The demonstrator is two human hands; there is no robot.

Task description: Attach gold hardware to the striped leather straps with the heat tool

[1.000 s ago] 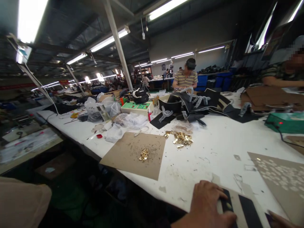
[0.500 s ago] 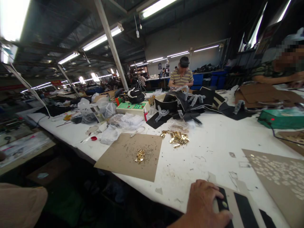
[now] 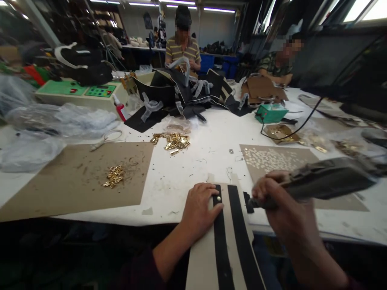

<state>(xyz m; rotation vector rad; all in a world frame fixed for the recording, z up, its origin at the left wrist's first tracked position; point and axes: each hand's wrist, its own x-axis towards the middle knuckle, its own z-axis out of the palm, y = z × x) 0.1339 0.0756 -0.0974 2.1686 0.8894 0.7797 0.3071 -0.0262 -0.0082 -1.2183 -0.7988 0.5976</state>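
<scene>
My left hand point(image 3: 201, 205) lies flat on a cream panel point(image 3: 202, 262) with black strips, its thumb and fingers spread on either side of a small round pale stud point(image 3: 219, 198) on the left strip point(image 3: 222, 241). The panel hangs over the table's near edge. To the right, my right hand point(image 3: 286, 205) is closed around the front end of a long grey tool point(image 3: 332, 177), which looks like an electric screwdriver; it is blurred. Its dark tip points down and left, beside the panel's right edge. Whether the tip touches anything, I cannot tell.
Gold fittings lie heaped on brown card point(image 3: 81, 193) and on the white table point(image 3: 208, 141). Pale discs cover another card point(image 3: 302, 155). A green box point(image 3: 272, 113) with a cable stands behind. Black pieces point(image 3: 184, 92) are piled up; two people sit across.
The view has swung right and down. My right hand has come into view holding the grey tool. The left hand stays on the panel.
</scene>
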